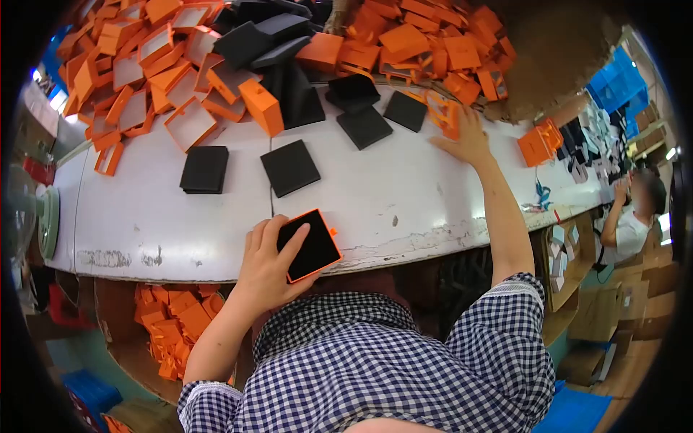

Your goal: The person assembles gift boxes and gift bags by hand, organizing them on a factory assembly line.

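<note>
My left hand (268, 265) grips a small orange box with a black inside (317, 251) at the table's front edge. Its thumb lies across the black face, and a small orange tab sticks out on the box's right side. My right hand (471, 138) reaches toward the back of the table, thumb and fingers spread, against an orange box piece (445, 115). Whether those fingertips close on it cannot be made out. Black square pads (290, 167) lie between my hands, with another black pad (404, 111) just left of my right hand.
Heaped orange boxes (133, 72) and black pieces (253, 45) cover the table's back. An orange box (539, 143) stands at right near a blue-green ribbon (541, 193). Below the table is a carton of orange pieces (173, 325). Another person (629, 227) sits at far right.
</note>
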Demonstrator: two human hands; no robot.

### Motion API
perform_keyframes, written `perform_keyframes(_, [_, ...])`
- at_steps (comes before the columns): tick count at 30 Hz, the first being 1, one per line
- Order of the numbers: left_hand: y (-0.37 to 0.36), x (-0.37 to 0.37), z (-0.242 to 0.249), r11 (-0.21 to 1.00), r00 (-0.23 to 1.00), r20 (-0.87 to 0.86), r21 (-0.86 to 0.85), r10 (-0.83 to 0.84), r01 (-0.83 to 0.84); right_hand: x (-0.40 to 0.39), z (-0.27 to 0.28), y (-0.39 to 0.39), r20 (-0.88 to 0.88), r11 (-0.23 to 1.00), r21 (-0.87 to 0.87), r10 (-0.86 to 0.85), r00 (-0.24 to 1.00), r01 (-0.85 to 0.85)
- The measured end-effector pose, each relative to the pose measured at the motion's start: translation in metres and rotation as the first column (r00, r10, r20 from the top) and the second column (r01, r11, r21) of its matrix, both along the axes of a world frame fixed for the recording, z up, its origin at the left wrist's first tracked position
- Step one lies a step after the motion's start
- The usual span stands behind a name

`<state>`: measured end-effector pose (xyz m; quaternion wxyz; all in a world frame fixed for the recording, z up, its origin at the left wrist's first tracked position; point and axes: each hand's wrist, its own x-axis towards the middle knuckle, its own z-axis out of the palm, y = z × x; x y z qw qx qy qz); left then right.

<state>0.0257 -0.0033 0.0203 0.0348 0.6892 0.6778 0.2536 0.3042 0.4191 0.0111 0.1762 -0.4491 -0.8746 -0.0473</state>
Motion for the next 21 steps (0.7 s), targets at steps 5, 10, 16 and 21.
perform_keyframes(5, [-0.007,-0.007,0.008,1.0,0.996,-0.086,-0.031,0.002,-0.005,0.026,-0.018,0.015,-0.04,0.994,0.103,0.027,0.999,-0.023])
perform_keyframes(10, [-0.018,-0.012,0.018,0.988,0.978,-0.183,-0.102,0.096,-0.116,0.032,0.052,-0.021,-0.338,0.955,-0.283,-0.012,0.941,-0.089])
perform_keyframes(16, [-0.017,-0.024,0.026,0.973,0.988,-0.153,-0.224,0.026,-0.06,-0.015,0.096,-0.073,-0.132,0.411,-0.892,0.156,0.979,-0.186])
perform_keyframes(21, [-0.018,-0.022,0.033,0.953,0.983,-0.178,-0.287,0.04,-0.091,-0.085,0.081,-0.105,0.317,0.257,-0.933,0.261,0.912,0.251])
